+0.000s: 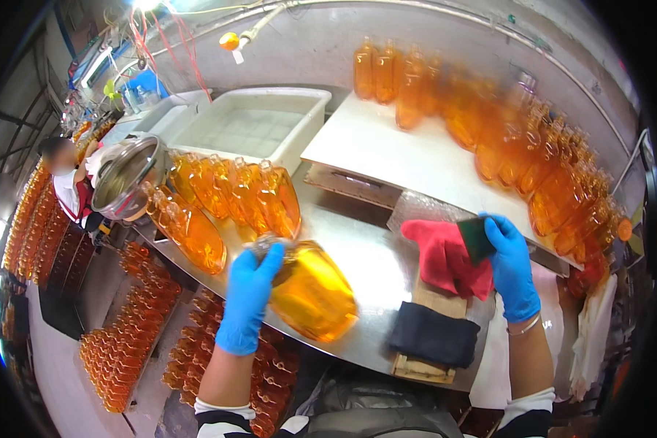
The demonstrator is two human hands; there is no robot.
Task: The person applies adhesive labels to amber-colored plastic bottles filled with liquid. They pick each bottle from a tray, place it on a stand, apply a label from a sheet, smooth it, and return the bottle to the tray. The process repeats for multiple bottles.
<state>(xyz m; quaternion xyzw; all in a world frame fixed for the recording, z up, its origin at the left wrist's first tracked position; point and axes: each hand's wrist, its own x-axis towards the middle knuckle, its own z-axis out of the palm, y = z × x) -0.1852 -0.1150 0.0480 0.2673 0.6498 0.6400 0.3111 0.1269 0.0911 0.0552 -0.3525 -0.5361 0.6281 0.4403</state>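
i have the left hand (248, 299) gripping a bottle (314, 296) mid-frame, right hand (510, 266) pinching a green pad (474, 239). that bottle seems unfinished; upper-right bottles (552, 198), unclear.

Head fisheye | facing down | hands (251, 293) near | hazy left, apparently distant

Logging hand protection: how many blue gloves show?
2: one on the left hand, holding an amber bottle; one on the right hand, holding a dark green pad. The co-worker's hands cannot be made out.
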